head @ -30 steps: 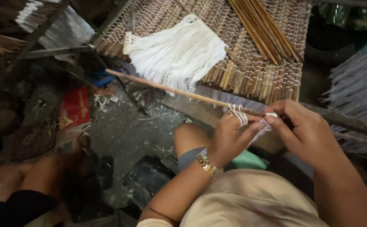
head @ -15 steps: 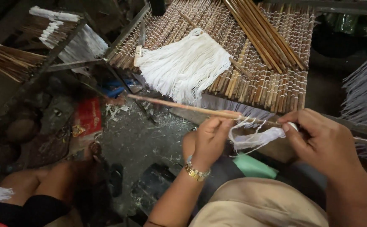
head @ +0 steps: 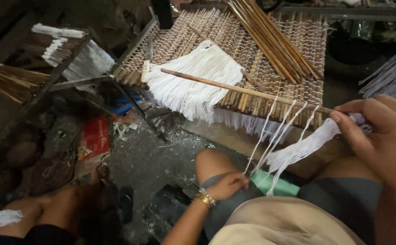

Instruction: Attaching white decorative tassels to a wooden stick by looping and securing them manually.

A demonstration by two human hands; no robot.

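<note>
A person sits low with knees drawn up, seen from above. The right hand (head: 379, 131), at three o'clock in the view, has thumb and fingers pressed together around the near end of a long wooden stick (head: 234, 88), which slants away toward ten o'clock. Holding it by the end keeps the shaft lifted off the lap so threads can hang from it. A bundle of white strings (head: 298, 152) is gathered under that same grip and droops toward six o'clock.

The left hand (head: 227, 185), wearing a gold wristwatch (head: 205, 198), sits near the raised knee at about six o'clock. Its fingers pinch the lower ends of several thin white strands (head: 270, 136) that run taut up to the stick, apparently pulled straight to keep them apart from the loose bundle.

Beyond the stick, at twelve o'clock, a slatted bamboo rack (head: 298, 50) serves as a work surface. A finished-looking white fringe (head: 193, 81) lies spread across it, its ends hanging over the near edge, and a sheaf of spare sticks (head: 270, 36) rests beside it. A red packet (head: 96, 136) lies on the dirty floor at nine o'clock. Another person's bare legs show at seven o'clock.
</note>
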